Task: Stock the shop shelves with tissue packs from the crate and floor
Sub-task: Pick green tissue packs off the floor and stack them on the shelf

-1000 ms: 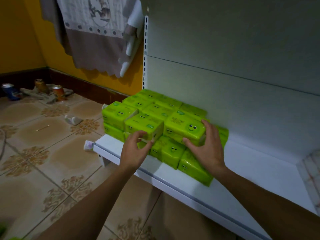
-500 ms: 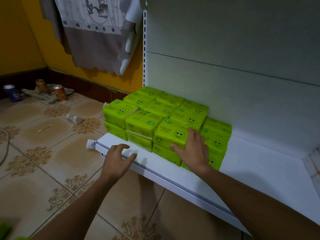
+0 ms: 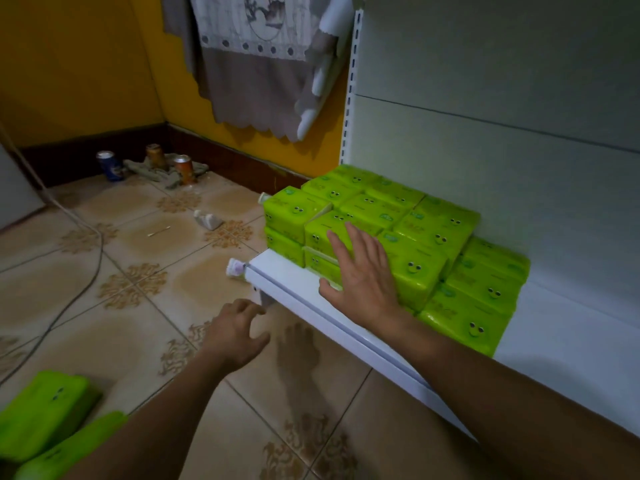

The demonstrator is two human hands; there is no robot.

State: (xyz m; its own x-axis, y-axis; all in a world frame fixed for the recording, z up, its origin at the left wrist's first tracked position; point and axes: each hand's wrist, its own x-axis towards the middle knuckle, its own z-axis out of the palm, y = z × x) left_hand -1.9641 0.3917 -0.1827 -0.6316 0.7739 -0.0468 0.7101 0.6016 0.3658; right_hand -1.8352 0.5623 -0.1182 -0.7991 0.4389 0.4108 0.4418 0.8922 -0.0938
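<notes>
right hand flat, fingers spread, on stacked tissue packs at 3 o'clock, i judge squaring them on the shelf | left hand loosely curled, empty | spare packs on floor, 8 o'clock

Yellow walls with dark skirting meet in a corner, a pale cloth hanging on one. The floor is patterned tile, with three cans and a cable on it. A white shelf unit stands at right.

Green tissue packs stacked on white shelf.
</notes>
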